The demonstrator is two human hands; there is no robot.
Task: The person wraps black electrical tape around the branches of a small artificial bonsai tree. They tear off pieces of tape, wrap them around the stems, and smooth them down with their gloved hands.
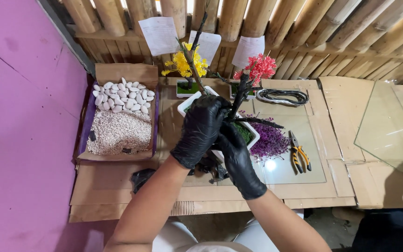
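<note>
Craft workshop (pliers point(299, 157), pebbles point(123, 96)).

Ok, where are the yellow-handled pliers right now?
The pliers lie on the glass pane to the right of both gloved hands, just right of the purple foliage and below the coiled wire.

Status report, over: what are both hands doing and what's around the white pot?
Left hand and right hand, gloved, gripping dark branch in white pot. Purple foliage, pliers alongside.

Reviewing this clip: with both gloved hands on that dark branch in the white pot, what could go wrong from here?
1. The left hand and right hand grip the dark branch in the white pot; twisting might tip the pot.
2. The glass sheet lies beside the work; an elbow could knock it.
3. The pliers lie close by and could be swept off.
</note>
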